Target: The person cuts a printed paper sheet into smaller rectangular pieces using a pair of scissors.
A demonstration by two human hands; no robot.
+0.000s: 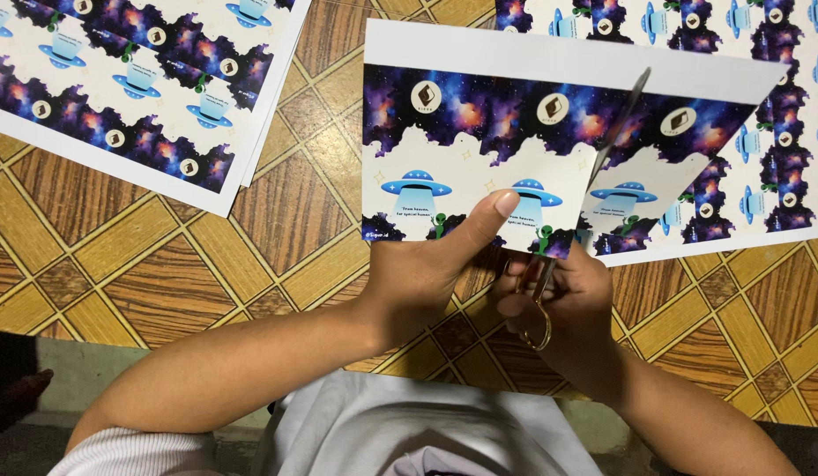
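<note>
My left hand (427, 264) pinches the lower edge of a printed paper sheet (479, 150) with a galaxy band, white cloud shapes and blue flying saucers, thumb on top. My right hand (568, 304) grips a pair of gold-handled scissors (594, 167). The blades run up through the sheet, slanting to the upper right. The cut splits the sheet, and the right-hand piece (665, 189) sags slightly lower. Both hands hover above the floor, close to my body.
A stack of similar printed sheets (136, 88) lies at the upper left, and another printed sheet (779, 115) lies at the upper right. All rest on a wood-pattern floor (162, 264). My white shirt fills the bottom edge.
</note>
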